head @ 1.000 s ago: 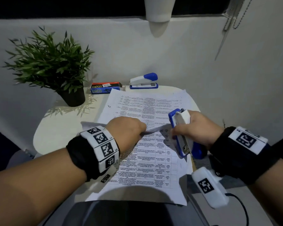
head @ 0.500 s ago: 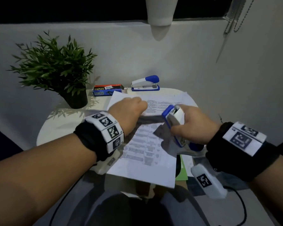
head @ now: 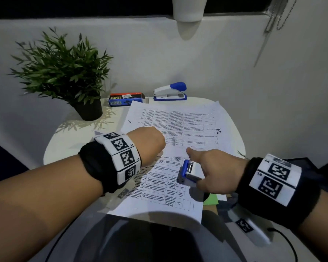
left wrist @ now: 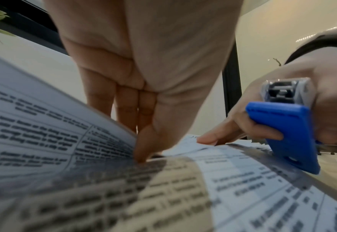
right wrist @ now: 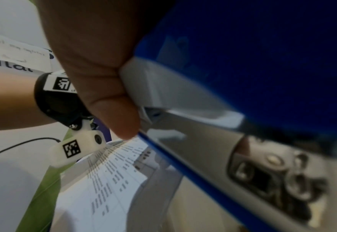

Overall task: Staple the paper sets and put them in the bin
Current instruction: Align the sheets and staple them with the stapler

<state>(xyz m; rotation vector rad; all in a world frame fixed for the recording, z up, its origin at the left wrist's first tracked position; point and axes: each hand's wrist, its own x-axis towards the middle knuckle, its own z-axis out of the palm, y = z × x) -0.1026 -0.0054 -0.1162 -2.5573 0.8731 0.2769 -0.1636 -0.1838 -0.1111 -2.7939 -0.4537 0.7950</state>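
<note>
1. The right hand [head: 214, 167] is wrapped around a blue and white stapler [head: 189, 172], thumb and curled fingers gripping its body, while the index finger sticks out straight and its tip presses on the paper. This looks like a way to pin the sheet without putting the tool down.
2. The left hand [head: 148, 146] has its fingertips [left wrist: 143, 150] bunched together on the paper stack [head: 170, 148]. In the left wrist view they sit right where a printed sheet curls upward, so I judge it is separating or lifting sheets to gather a set (whether it truly pinches the sheet or only pushes it, I cannot tell).
3. The stack lies directly beneath and between both hands, touching each, spread over the round white surface [head: 64, 140] with its near edge hanging off toward the person. The held stapler's mouth hovers just above the page, beside the left hand.
4. Farther back stand a second stapler [head: 169, 91], two staple boxes [head: 125, 99] and a potted plant [head: 64, 72], all well apart from the hands.
5. A green sheet [head: 211, 199] peeks out under the right hand; no bin can be identified.
</note>
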